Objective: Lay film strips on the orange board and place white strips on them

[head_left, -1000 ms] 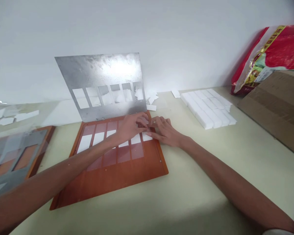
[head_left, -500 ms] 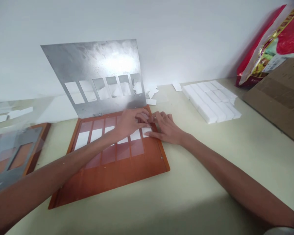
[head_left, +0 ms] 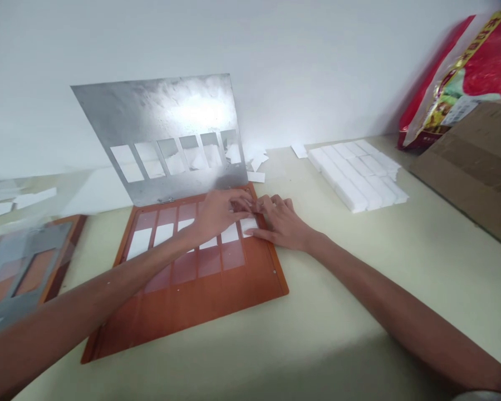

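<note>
An orange-brown board [head_left: 217,295] with a row of shallow slots lies on the table, its hinged metal stencil plate [head_left: 158,128] raised against the wall. White rectangular pieces [head_left: 141,243] sit in several slots. My left hand [head_left: 217,214] and my right hand [head_left: 281,223] meet at the board's far right corner, fingers bent and pressed onto the rightmost white piece [head_left: 249,225]. Both hands touch that piece; whether either pinches it is hidden.
A block of stacked white pieces [head_left: 357,178] lies at the right, loose white scraps [head_left: 256,161] behind the board. A cardboard box [head_left: 476,167] and a red bag [head_left: 463,67] stand at the far right. A second board with its plate [head_left: 20,262] sits at the left edge.
Both hands stay at the board's far right corner on the same white piece. The view has shifted slightly, and the fingers show only small adjustments.
</note>
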`<state>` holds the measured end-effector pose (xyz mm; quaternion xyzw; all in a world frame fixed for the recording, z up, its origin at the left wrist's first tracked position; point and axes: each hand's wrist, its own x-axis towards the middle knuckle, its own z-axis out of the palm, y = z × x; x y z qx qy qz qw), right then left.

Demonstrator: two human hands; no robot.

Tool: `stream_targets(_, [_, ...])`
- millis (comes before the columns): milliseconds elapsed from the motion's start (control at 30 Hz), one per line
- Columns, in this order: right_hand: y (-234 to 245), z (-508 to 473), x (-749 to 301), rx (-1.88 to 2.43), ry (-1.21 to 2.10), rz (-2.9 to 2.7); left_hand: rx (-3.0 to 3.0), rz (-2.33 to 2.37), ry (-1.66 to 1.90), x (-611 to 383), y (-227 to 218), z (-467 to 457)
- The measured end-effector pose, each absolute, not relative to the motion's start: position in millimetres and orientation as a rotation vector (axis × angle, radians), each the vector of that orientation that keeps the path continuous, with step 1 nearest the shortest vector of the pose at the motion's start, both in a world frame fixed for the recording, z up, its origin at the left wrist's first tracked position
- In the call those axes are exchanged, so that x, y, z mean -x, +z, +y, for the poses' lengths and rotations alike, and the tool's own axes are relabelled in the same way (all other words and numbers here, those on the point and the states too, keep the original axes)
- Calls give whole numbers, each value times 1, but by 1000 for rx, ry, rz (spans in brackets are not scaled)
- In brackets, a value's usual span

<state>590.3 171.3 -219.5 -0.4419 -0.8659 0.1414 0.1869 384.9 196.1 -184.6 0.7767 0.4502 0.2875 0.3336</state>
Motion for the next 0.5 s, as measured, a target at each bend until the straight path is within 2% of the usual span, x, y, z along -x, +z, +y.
stream_targets(233, [-217,171,-590,1245,456,-2427,-2391,1151,876,-374,-173,179])
stream_targets(500, [-218,171,-591,1208,435,-2444,-2804,1126,530,-356,-176,164])
